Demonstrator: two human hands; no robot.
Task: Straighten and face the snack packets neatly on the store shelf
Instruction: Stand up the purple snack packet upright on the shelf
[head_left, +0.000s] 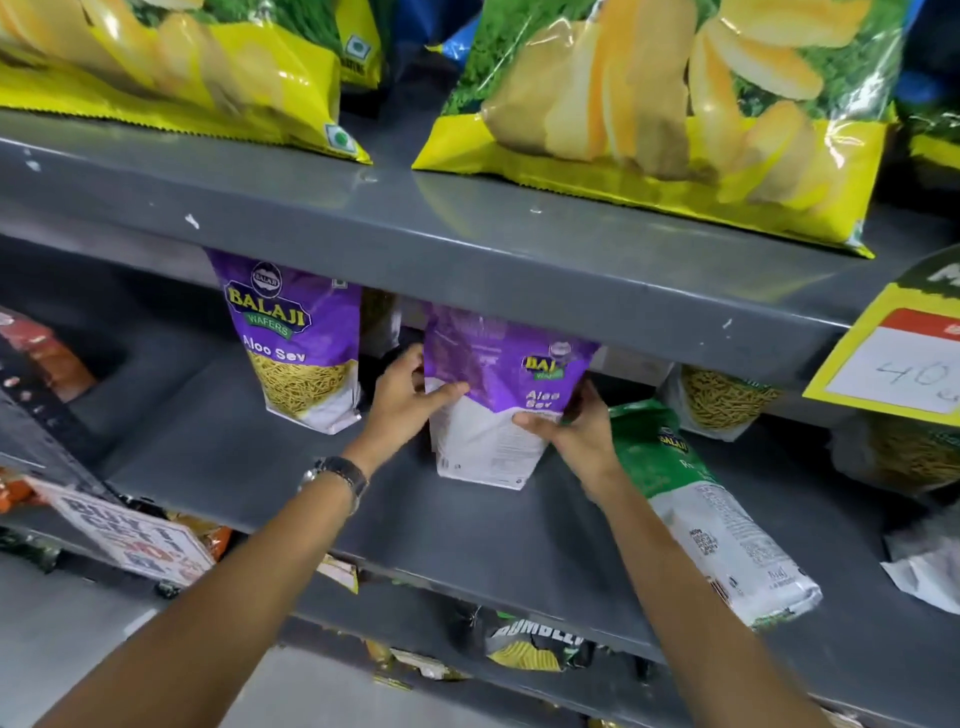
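Both hands gripping one purple Aloo Sev packet (498, 395) upright on the grey middle shelf (311, 467): left hand (405, 400) on its left edge, right hand (576, 431) on its right.

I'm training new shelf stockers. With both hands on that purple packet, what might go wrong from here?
1. The purple packet, held by the left hand and right hand, shows its back panel; set down like this, it stays unfaced.
2. The green packet lies flat beside the right forearm and reaches the shelf edge; a nudge might push it off.
3. The packet's top sits under the upper shelf and may snag if lifted.
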